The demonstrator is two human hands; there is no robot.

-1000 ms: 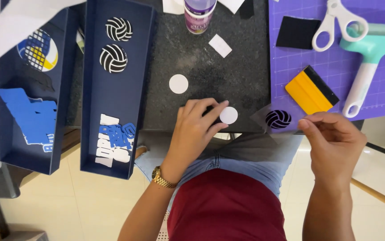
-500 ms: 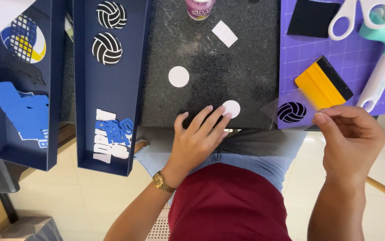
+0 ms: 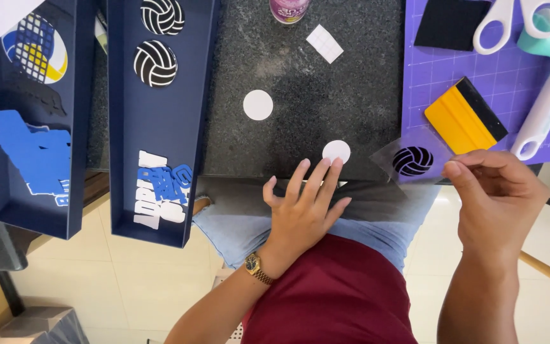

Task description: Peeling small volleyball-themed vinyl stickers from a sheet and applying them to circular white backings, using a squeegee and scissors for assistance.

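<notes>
Left hand (image 3: 303,207) flat, fingertips at white disc (image 3: 336,151), right hand (image 3: 494,191) pinching volleyball sticker (image 3: 413,160)

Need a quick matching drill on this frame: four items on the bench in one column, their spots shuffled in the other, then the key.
Things:
1. yellow scraper
2. white disc
3. clear film with volleyball sticker
4. white scissors

Places:
A. pinched in the right hand
B. top right, on the purple mat
C. at the left hand fingertips, on the dark slab
D. lying on the purple mat, just above the film

Pairs: 1-D, 2-C, 3-A, 4-B
</notes>
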